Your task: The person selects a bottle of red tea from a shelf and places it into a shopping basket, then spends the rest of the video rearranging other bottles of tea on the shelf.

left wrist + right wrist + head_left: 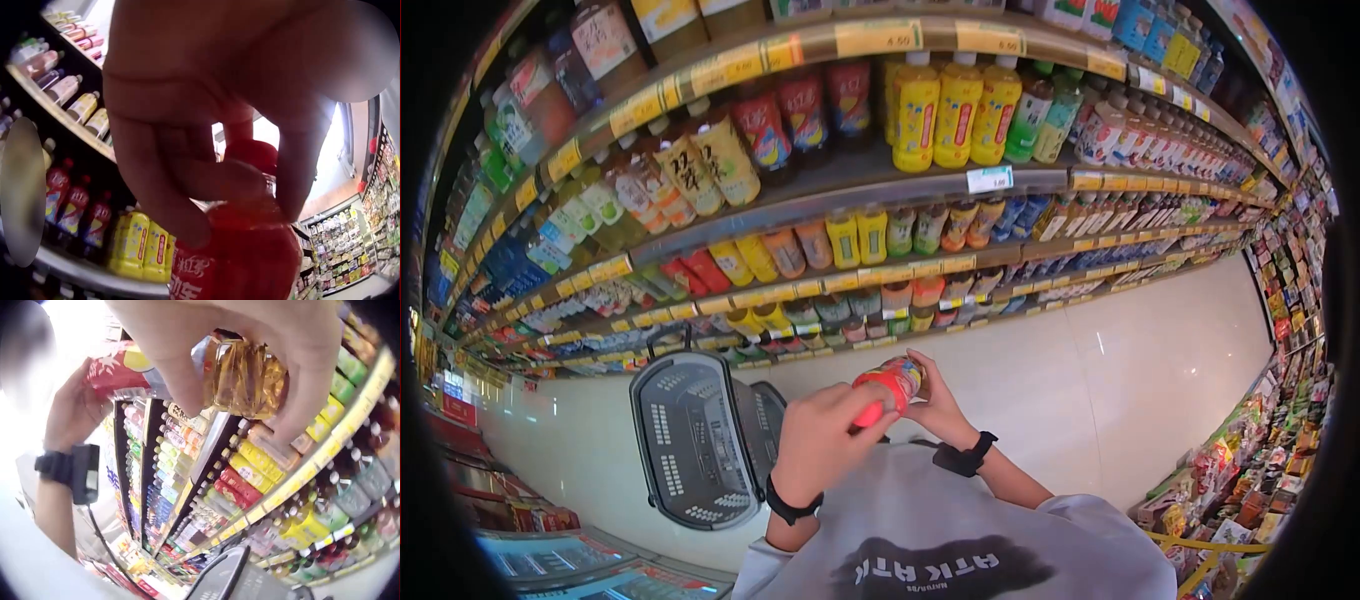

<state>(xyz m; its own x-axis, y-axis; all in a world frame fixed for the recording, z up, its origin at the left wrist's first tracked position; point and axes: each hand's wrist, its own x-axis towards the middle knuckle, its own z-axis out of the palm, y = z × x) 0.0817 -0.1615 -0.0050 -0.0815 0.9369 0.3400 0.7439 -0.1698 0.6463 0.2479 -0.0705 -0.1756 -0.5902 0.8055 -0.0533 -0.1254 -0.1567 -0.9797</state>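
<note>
A plastic drink bottle (897, 379) with a red label is held in front of my chest, its cap end toward my left. My left hand (825, 440) grips it around the neck; in the left wrist view the fingers curl by the red cap (252, 155) and over the red shoulder. My right hand (942, 408) holds the base end. In the right wrist view, the clear amber bottom (245, 381) shows between its thumb and fingers, while the left hand (72, 415) is at the far end. The palm side of each hand is partly hidden.
Ahead stand curved shelves (810, 195) with rows of drink bottles and yellow price tags. Similar red bottles (805, 110) stand on an upper shelf beside yellow bottles (956, 110). A grey shopping basket (690, 440) is on the floor at left; packaged goods (1250, 470) line the right.
</note>
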